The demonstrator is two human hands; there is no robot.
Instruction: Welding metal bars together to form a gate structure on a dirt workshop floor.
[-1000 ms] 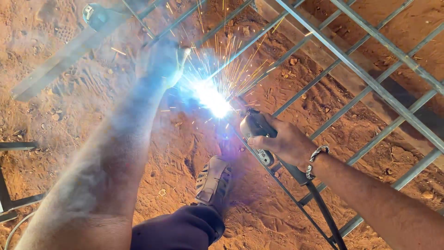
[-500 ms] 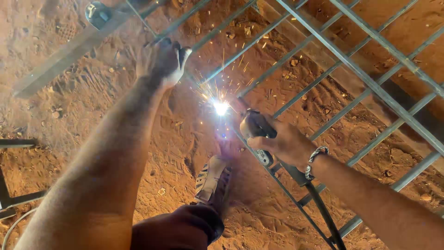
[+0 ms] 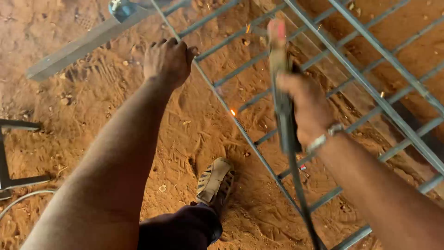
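My left hand (image 3: 167, 60) grips the long edge bar of a grey metal grille (image 3: 365, 88) that stands over sandy ground. My right hand (image 3: 306, 106) holds a welding electrode holder (image 3: 279, 60) lifted up above the bars, its dark cable (image 3: 300, 199) trailing down past my wrist. A small glowing orange spot (image 3: 232, 112) shows on the edge bar below my left hand. My foot in a tan sandal (image 3: 213, 179) stands on the sand beside the grille.
A flat grey metal bar (image 3: 88, 46) lies on the sand at the upper left, with a bluish round object (image 3: 121, 7) at its top end. A dark metal frame (image 3: 14, 153) and a pale cable (image 3: 23, 199) are at the left edge.
The bright arc and sparks have gone out, leaving a small glow. My right hand has lifted the holder up and away from the joint. The left hand stays on the bar.
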